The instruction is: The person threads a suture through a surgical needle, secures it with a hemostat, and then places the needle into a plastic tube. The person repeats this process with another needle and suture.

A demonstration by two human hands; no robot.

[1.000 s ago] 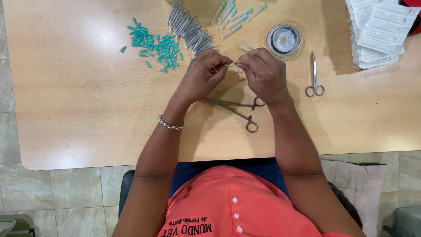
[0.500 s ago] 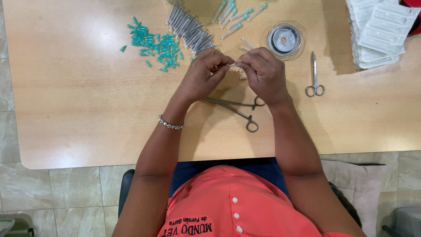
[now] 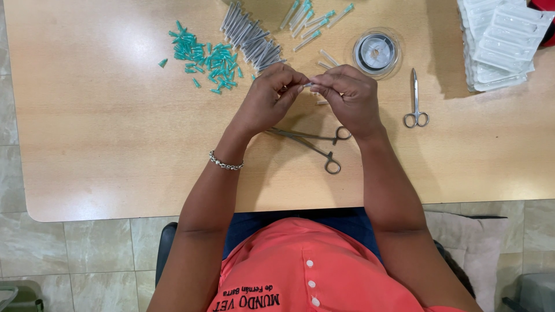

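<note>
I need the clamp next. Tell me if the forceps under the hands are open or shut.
Open: the forceps lie flat on the table, their two ring handles spread well apart.

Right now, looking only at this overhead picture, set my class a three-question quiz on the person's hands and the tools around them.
1. True or false: the left hand and right hand meet on one small pale piece.
2. What lies under the wrists? A) metal forceps B) a hammer C) a ruler
3. Fill in: the small scissors lie beside the ___ hand.

Key: 1 true; 2 A; 3 right.
</note>
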